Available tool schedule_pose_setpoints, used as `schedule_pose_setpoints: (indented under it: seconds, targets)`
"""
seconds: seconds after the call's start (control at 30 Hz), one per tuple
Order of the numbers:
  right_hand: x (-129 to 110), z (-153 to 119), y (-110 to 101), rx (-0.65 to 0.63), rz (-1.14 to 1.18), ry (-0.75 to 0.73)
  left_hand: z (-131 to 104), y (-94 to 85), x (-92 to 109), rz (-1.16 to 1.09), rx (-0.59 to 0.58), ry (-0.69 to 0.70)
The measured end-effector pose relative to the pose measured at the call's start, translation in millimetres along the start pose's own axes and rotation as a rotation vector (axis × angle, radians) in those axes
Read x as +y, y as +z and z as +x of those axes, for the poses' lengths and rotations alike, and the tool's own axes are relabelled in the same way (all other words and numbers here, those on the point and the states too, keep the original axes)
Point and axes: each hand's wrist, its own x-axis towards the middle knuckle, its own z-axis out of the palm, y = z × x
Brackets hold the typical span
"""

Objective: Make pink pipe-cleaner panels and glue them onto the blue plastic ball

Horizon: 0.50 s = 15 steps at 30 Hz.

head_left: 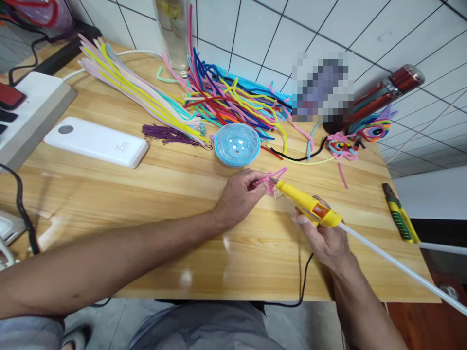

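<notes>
My left hand (239, 196) pinches a small pink pipe-cleaner piece (271, 187), part of which sticks out past the fingers as a pointed loop. In my right hand (326, 238) is a yellow hot glue gun (304, 199), gripped from below with its nozzle at the pink piece. Whether the nozzle touches it I cannot tell. A long white glue stick (397, 268) runs out of the gun's back end towards the lower right. Just beyond my left hand stands a small clear blue bowl (237, 145).
Loose coloured pipe cleaners (233, 99) lie along the tiled wall, with a pastel bundle (138, 90) and a purple tassel (168, 134) to their left. A white power bank (97, 142) and power strip (32, 112) sit left. Yellow-green pliers (401, 214) and a red flask (392, 87) are right.
</notes>
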Motion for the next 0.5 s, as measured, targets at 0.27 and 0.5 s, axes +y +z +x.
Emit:
schedule_pose_setpoints:
  seconds: [0.27,0.5]
  targets:
    - [-2.5,2.7,-0.8,0.006,-0.018,0.021,0.1,0.2,0.6,-0.006,0.0,-0.006]
    - [-2.3,3.0,-1.8,0.005,-0.047,0.05,0.0,-0.6,3.6,0.007,-0.004,-0.025]
